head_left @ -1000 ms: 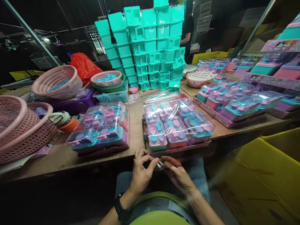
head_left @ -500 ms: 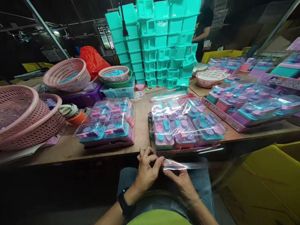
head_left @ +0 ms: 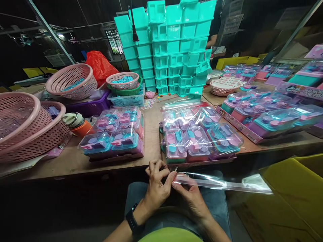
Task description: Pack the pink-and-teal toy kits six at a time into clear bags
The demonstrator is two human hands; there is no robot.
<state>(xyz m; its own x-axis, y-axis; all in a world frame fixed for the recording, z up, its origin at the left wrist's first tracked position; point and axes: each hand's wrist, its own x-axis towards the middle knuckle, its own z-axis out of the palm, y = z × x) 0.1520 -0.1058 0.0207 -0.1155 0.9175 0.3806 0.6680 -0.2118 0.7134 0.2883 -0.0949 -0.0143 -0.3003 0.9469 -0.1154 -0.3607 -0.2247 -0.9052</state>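
Note:
Between thumb and fingers, my left hand pinches the end of a clear plastic bag. My right hand grips the same bag beside it, and its long folded edge stretches off to the right over my lap. Just beyond my hands, a tray of toy boxes with clear lids sits at the table's front edge under shiny clear film. Pink, teal and purple toy parts show through the lids. A second group of lidded toy boxes stands to the left.
Pink baskets and an orange bottle stand at the left. Teal bins are stacked high at the back. More boxed toys in a printed tray lie at the right, above a yellow carton. A person stands behind the bins.
The clear plastic bag's free end, blurred before, now lies stretched farther right and slightly lower. Both hands keep their hold near the same spot.

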